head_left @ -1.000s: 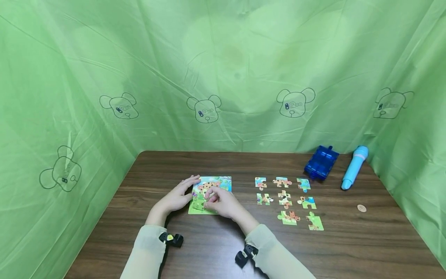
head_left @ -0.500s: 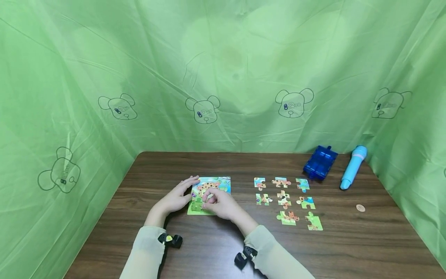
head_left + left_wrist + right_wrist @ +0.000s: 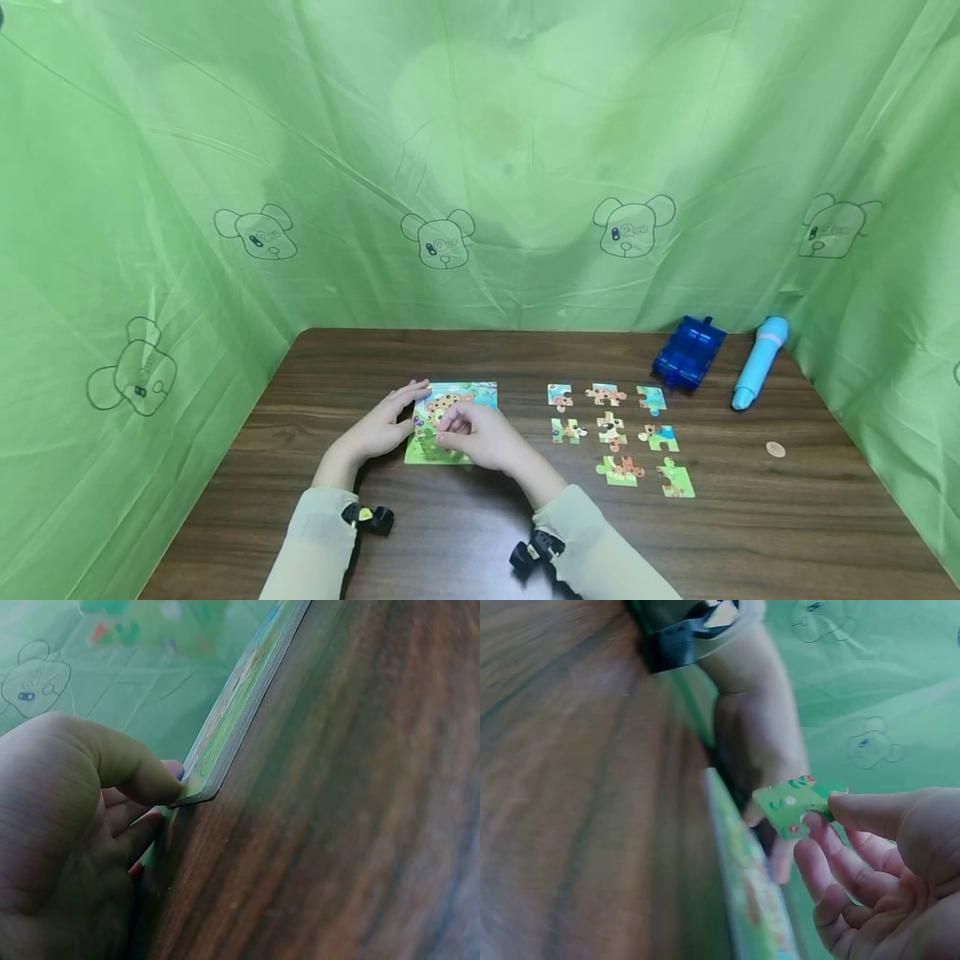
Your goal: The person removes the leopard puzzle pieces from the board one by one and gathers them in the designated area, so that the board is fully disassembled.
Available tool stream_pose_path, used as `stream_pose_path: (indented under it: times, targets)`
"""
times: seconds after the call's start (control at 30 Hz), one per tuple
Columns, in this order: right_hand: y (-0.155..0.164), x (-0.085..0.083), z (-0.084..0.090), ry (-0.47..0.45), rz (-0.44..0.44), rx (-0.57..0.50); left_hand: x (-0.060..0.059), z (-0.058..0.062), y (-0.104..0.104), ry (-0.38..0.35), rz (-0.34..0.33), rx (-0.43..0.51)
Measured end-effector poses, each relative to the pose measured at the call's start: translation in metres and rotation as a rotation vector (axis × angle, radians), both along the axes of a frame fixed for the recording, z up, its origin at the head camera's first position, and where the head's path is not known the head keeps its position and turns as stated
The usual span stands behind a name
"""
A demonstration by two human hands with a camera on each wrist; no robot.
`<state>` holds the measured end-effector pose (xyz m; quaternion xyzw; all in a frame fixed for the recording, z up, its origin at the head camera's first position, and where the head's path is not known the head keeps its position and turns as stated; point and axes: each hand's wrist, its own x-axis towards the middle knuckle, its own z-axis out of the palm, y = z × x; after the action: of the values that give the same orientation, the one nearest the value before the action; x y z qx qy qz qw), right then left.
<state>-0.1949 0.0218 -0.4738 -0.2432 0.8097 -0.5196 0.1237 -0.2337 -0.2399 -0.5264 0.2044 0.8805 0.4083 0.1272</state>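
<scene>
So over the last second the right hand (image 3: 472,435) crept up and a bit left over the puzzle board (image 3: 450,422), from its near edge toward the middle. It's now pinching a small green puzzle piece (image 3: 795,806) lifted clear of the board. The head camera also tipped slightly, so everything sits a touch lower in view.

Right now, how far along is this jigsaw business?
Eight loose pieces lie in rows on the table beside the puzzle board. In hand: the right hand pinches a green piece just above the board, while the left hand steadies the board's edge. How much of the board is filled is hidden by the hands.
</scene>
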Motion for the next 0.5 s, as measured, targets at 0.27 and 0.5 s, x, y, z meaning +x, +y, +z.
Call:
stream_pose_path:
  times: [0.27,0.5]
  targets:
    - [0.031,0.004,0.028,0.025,-0.049,0.037,0.002,-0.003,0.001,-0.010,-0.004,-0.016]
    - [0.068,0.004,0.048,0.077,-0.059,0.045,0.001,-0.001,0.001,-0.010,0.002,-0.022]
